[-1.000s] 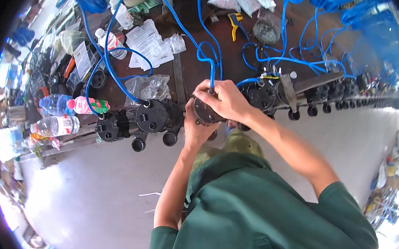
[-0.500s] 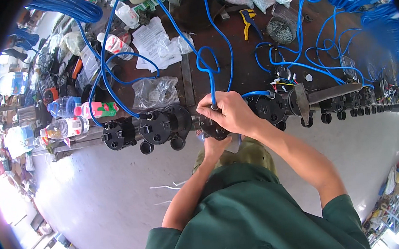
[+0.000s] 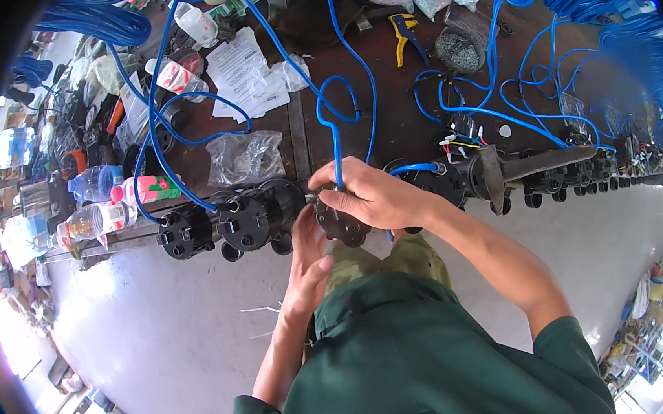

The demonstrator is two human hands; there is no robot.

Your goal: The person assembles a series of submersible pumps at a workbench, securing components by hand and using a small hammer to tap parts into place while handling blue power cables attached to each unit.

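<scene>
Between my hands, at the table's near edge, is a black round housing (image 3: 338, 224) with a blue cable (image 3: 336, 147) rising from its top. My right hand (image 3: 374, 195) wraps over its top and right side, thumb and fingers closed around it near the cable entry. My left hand (image 3: 304, 268) is at the housing's left side, thumb and fingers apart; whether its fingertips touch is unclear. Two similar black housings with cables, one nearer (image 3: 257, 217) and one farther left (image 3: 184, 232), stand to the left. Another black housing (image 3: 441, 181) sits just right of my right hand.
A metal bar with a round flange (image 3: 488, 177) lies to the right, with more black housings beyond. On the brown table lie yellow-and-blue pliers (image 3: 405, 39), paper sheets (image 3: 245, 76), a clear plastic bag (image 3: 244, 158) and several bottles (image 3: 96, 180). Blue cable coils (image 3: 98, 21) lie at the far side.
My left hand has moved from below the housing up to its left side, and its fingers have spread. My right hand has shifted lower over the housing. The whole view has moved slightly.
</scene>
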